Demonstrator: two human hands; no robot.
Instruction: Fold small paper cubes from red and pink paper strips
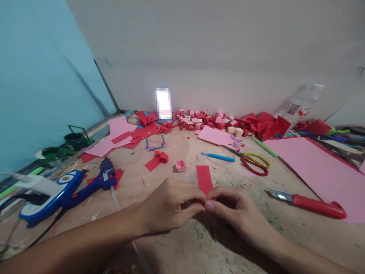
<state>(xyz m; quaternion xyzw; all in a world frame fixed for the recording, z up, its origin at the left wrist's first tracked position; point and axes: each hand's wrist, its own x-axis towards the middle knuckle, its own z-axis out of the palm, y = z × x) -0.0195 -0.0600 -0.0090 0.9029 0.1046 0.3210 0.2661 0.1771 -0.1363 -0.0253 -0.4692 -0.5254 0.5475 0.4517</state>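
Both my hands meet over the middle of the table, pinching the near end of a red paper strip (204, 177). Thumb and fingertips of my left hand (173, 203) press together at the strip's end. My right hand (238, 209) pinches the same spot from the other side, its thumb in front. The strip's far part points away from me; its near end is hidden by my fingers. Just beyond my left hand sits a small pink paper box (180, 166). Left of that lies a folded red paper piece (158, 160).
At left are a blue glue gun (104, 179) and a blue power strip (48, 201). On the right lie scissors (253, 163), a blue pen (218, 157), a red-handled knife (308, 203) and pink paper sheets (319, 171). Paper cubes (211, 121) and a lit phone (164, 103) line the wall.
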